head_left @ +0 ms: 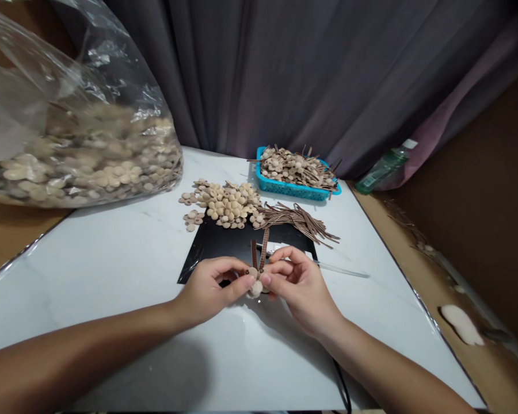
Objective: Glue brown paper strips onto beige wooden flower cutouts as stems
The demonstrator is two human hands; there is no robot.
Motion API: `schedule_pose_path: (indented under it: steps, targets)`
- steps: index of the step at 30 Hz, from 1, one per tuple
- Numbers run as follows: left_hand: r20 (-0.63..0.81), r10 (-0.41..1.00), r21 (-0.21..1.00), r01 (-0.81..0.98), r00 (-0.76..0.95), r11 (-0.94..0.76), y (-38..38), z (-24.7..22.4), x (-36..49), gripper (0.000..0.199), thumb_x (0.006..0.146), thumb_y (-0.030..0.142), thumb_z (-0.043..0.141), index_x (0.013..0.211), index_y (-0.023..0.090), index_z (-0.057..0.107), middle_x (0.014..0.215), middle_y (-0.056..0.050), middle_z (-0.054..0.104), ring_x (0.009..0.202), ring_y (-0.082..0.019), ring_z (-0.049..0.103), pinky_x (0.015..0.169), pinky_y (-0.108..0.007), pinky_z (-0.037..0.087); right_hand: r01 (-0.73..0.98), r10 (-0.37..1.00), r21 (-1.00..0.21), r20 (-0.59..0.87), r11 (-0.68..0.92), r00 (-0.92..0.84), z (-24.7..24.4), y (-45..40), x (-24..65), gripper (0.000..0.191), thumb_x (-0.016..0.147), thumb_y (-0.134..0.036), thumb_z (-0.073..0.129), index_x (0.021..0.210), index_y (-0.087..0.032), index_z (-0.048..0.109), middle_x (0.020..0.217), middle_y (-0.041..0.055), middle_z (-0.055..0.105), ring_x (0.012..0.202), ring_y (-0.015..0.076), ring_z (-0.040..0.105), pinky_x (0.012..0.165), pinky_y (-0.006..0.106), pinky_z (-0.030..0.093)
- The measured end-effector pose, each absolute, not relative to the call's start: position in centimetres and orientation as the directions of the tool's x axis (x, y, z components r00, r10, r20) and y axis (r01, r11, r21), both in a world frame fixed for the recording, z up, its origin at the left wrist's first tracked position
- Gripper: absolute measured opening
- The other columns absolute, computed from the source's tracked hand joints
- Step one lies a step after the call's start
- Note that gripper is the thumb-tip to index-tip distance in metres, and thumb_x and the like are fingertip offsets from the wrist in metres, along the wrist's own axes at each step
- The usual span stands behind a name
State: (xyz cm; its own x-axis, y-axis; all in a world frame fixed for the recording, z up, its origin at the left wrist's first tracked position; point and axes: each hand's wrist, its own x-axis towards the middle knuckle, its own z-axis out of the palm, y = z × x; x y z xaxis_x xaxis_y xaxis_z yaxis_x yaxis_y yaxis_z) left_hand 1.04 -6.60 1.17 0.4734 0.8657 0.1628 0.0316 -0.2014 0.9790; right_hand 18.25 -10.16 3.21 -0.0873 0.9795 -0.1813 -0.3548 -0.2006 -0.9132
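Observation:
Between my two hands is a small beige fabric flower (254, 288) with a brown checked ribbon (263, 250) whose two ends stick up from it. My left hand (213, 287) is closed, thumb and forefinger pinching the flower's left side. On the right side, my right hand (300, 287) pinches the same flower with thumb and fingers. Fingertips cover part of the flower and where the ribbon meets it. Just beyond lie a black mat (218, 244) and a heap of beige flowers (229, 207). A bundle of brown ribbon strips (300, 221) lies right of the heap.
At the back, a blue basket (293, 188) holds flowers with ribbons. A large clear bag (95, 167) of flowers stands at left. A thin pale stick (343, 269) lies right of the mat. A green bottle (384, 167) leans beyond the white table's (125, 276) right edge.

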Motion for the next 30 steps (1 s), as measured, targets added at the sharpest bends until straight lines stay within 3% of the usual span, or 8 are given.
schedule_pose_path:
  steps: [7, 17, 22, 26, 30]
  targets:
    - [0.012, 0.875, 0.998, -0.054, 0.485, 0.017, -6.44, 1.22, 1.26, 0.016, 0.079, 0.029, 0.064, 0.077, 0.013, 0.064, 0.069, -0.002, 0.067, 0.06, -0.011, 0.061, 0.056, -0.02, 0.05, -0.323, 0.98, -0.927, -0.197, -0.193, -0.019, 3.16, -10.1, 18.13, 0.038, 0.058, -0.022, 0.083, 0.081, -0.019, 0.053, 0.067, -0.0034, 0.068, 0.05, 0.007, 0.06, 0.04, 0.013, 0.048]
    - [0.002, 0.888, 0.996, -0.077, 0.461, 0.038, -6.41, 0.99, 1.51, 0.019, 0.078, 0.033, 0.066, 0.078, 0.013, 0.063, 0.07, -0.001, 0.065, 0.062, -0.011, 0.06, 0.059, -0.021, 0.05, -0.26, 0.992, -0.958, -0.129, -0.123, 0.006, 2.98, -9.87, 18.08, 0.035, 0.062, -0.022, 0.081, 0.082, -0.019, 0.052, 0.068, -0.0029, 0.068, 0.052, 0.0069, 0.06, 0.041, 0.013, 0.049]
    - [0.042, 0.911, 0.996, -0.094, 0.41, -0.004, -6.19, 0.42, 1.45, 0.03, 0.077, 0.032, 0.068, 0.1, 0.014, 0.064, 0.087, -0.005, 0.07, 0.077, -0.015, 0.065, 0.072, -0.025, 0.053, -0.249, 0.998, -0.968, -0.051, -0.044, 0.021, 2.87, -9.78, 18.15, 0.033, 0.064, -0.022, 0.08, 0.083, -0.019, 0.053, 0.073, -0.0023, 0.068, 0.058, 0.0073, 0.061, 0.047, 0.015, 0.052]
    - [0.046, 0.908, 0.995, -0.099, 0.416, -0.005, -6.15, 0.34, 1.42, 0.045, 0.079, 0.03, 0.066, 0.12, 0.014, 0.053, 0.084, -0.004, 0.071, 0.077, -0.014, 0.066, 0.077, -0.028, 0.052, -0.212, 0.999, -0.977, -0.021, -0.012, 0.041, 2.85, -9.87, 18.04, 0.029, 0.067, -0.023, 0.078, 0.083, -0.02, 0.053, 0.072, -0.0018, 0.066, 0.057, 0.0076, 0.06, 0.049, 0.017, 0.052]
    - [0.025, 0.917, 0.998, -0.057, 0.398, -0.003, -6.16, 0.68, 1.44, 0.054, 0.077, 0.031, 0.068, 0.125, 0.015, 0.047, 0.082, -0.003, 0.071, 0.076, -0.015, 0.066, 0.075, -0.027, 0.051, -0.192, 1.0, -0.981, -0.014, -0.009, 0.026, 2.76, -9.91, 17.92, 0.028, 0.068, -0.022, 0.077, 0.085, -0.02, 0.054, 0.072, -0.0018, 0.064, 0.058, 0.0082, 0.059, 0.052, 0.019, 0.054]
